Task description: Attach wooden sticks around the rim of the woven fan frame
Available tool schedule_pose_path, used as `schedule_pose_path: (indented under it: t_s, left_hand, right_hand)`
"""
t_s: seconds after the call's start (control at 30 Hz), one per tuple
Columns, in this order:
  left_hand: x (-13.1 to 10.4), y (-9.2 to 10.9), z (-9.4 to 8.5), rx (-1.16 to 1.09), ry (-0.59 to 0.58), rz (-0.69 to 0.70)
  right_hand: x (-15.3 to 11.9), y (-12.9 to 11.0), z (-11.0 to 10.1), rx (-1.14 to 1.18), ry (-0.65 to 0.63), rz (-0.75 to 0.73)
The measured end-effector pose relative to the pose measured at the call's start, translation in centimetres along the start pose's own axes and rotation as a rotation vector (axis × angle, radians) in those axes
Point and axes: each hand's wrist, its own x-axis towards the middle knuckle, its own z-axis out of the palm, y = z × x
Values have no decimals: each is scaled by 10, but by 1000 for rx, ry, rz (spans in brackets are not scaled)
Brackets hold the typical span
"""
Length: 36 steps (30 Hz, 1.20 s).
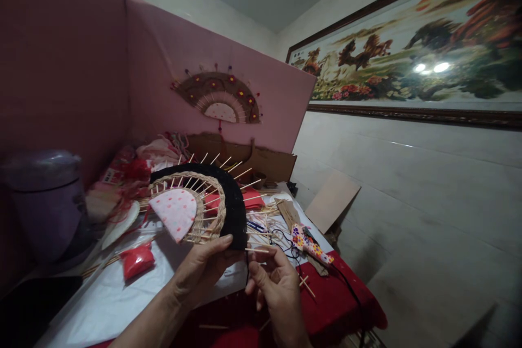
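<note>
A half-round woven fan (234,201) is held up over the table, its thin wooden sticks spreading outward through a black yarn band. Inside that band run tan braided rings (221,204), and a white half-disc with red spots (176,211) fills the centre. My left hand (206,261) grips the fan's lower right end, thumb on the front of the black band. My right hand (275,280) is beside the lowest stick tips with thumb and fingers pinched together. A strand of black yarn (247,266) runs down from the band to these fingers; their exact hold is partly hidden.
A finished-looking fan (220,95) hangs on the pink board. On the table are a red packet (137,261), a flower-patterned hot glue gun (310,244) with a black cord, crossed sticks (306,285) and a pale plate (120,225). A lidded bin (44,206) stands left.
</note>
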Motion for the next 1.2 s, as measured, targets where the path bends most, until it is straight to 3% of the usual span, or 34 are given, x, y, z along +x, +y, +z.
schedule_pose_path:
  t_s: [0.27,0.4,0.67,0.93,1.07,1.2]
  left_hand:
    - [2,-1,-2,-8,79,-15]
    - [2,-1,-3,-24,98,-5]
    - [2,-2,-3,-26,81,16]
    - [5,-2,-4,9,129,-6]
    - [4,-2,-4,-16,110,-9]
    - [3,-2,-3,-20,115,-6]
  right_hand:
    - [-2,3,-5,156,-212,168]
    - [-5,7,-6,63,-116,127]
    - [-14,-12,-8,-294,-2,-157]
    - [-1,-24,-29,-652,275,-522]
    - [1,-16,-32,-639,287,-489]
    - [3,-1,-29,-593,174,-340]
